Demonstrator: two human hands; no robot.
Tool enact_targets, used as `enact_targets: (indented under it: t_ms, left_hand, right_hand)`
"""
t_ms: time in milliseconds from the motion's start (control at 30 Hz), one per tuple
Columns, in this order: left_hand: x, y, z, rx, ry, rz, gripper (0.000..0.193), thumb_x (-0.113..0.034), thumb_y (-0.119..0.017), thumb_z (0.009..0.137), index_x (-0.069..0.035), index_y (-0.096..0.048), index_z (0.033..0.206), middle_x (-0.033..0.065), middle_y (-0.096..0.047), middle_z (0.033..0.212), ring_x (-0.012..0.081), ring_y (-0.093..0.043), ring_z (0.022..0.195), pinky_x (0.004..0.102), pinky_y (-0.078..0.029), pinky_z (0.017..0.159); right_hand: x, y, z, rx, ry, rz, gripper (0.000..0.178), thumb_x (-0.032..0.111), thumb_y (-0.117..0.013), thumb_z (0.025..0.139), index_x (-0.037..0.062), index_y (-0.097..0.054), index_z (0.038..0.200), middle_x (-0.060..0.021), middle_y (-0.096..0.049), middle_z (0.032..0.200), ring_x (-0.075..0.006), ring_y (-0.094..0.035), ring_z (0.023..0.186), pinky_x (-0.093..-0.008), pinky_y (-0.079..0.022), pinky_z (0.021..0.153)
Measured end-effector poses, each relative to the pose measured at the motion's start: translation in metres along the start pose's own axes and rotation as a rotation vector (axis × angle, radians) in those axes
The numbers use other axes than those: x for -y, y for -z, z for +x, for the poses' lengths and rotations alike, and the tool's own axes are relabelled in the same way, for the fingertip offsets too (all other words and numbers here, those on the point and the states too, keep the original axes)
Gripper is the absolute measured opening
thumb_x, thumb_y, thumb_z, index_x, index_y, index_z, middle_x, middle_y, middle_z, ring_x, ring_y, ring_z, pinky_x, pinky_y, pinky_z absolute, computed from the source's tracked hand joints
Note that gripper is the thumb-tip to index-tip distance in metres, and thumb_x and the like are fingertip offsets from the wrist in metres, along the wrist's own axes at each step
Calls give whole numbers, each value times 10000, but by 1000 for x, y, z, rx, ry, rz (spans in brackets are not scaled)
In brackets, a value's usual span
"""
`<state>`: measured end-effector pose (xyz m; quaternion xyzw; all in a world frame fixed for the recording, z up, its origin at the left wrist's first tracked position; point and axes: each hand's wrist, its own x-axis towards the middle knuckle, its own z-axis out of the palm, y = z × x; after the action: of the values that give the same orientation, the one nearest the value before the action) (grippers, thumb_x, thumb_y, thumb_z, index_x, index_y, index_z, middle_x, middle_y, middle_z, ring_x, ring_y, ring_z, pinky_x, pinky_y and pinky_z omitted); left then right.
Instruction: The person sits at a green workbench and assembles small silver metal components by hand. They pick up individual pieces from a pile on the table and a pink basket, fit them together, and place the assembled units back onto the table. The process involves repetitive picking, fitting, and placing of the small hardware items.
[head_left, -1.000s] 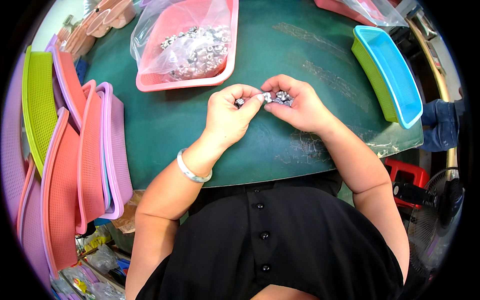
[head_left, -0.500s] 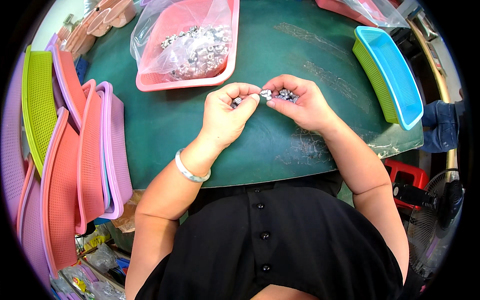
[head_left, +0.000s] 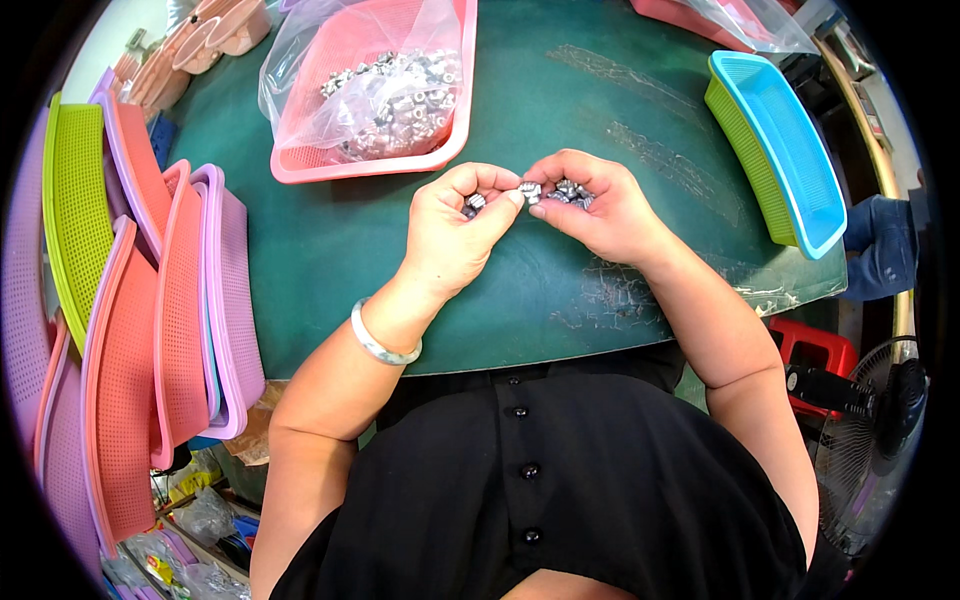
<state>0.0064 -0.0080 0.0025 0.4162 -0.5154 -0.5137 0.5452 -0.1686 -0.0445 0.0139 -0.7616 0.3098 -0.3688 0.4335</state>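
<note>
Scuffed dark green tabletop [head_left: 540, 310] spreads beneath the grip, where the left hand [head_left: 450, 225] and the right hand [head_left: 605, 210] pinch small silvery metallic-looking pieces [head_left: 530, 191] between thumbs and forefingers, with more tucked inside the curled fingers of each. Just beyond the grip, up to its left, a pink rectangular plastic basket [head_left: 370, 171] holds a clear plastic bag [head_left: 290, 75] of similar pieces; farther off, right of the grip, a sky-blue oblong plastic tray [head_left: 785, 150] sits in a lime-green perforated basket [head_left: 743, 160], and well left stand purple, coral and green perforated plastic baskets [head_left: 125, 400].

bright indoor light, glints on clear plastic bag [head_left: 370, 108], strong fisheye bending, black corners
</note>
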Motion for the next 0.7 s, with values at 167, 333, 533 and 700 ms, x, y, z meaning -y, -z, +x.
enact_targets:
  t_ms: [167, 333, 533, 700]
  left_hand:
    - [-3, 0, 0, 0, 7, 21, 93, -26, -629, 773, 2, -610, 860, -28, -554, 748, 30, -465, 689, 174, -400, 618]
    - [-3, -1, 0, 1, 8, 25, 95, -25, -633, 770, 0, -611, 860, -30, -557, 744, 27, -461, 679, 172, -398, 612]
    - [-3, -1, 0, 8, 4, 8, 89, -22, -627, 775, -6, -613, 861, -32, -560, 741, 17, -461, 670, 162, -389, 599]
    - [-2, -2, 0, 4, -1, -10, 101, -21, -622, 779, -13, -607, 879, -35, -553, 741, 11, -458, 657, 156, -380, 584]
  right_hand:
    - [-2, 0, 0, 6, 11, -4, 207, 26, -647, 736, 1, -595, 934, -55, -605, 815, -118, -565, 742, -258, -463, 690]
    - [0, 0, 0, 17, 4, -6, 200, 28, -645, 741, 2, -598, 934, -54, -600, 812, -119, -565, 739, -256, -463, 687]
    - [-1, 0, 0, 15, 22, -33, 197, 33, -640, 746, 9, -602, 938, -58, -599, 816, -122, -568, 738, -257, -464, 686]
    - [-1, 0, 0, 10, 17, -36, 194, 36, -635, 749, 14, -604, 939, -60, -601, 818, -127, -571, 738, -260, -464, 684]
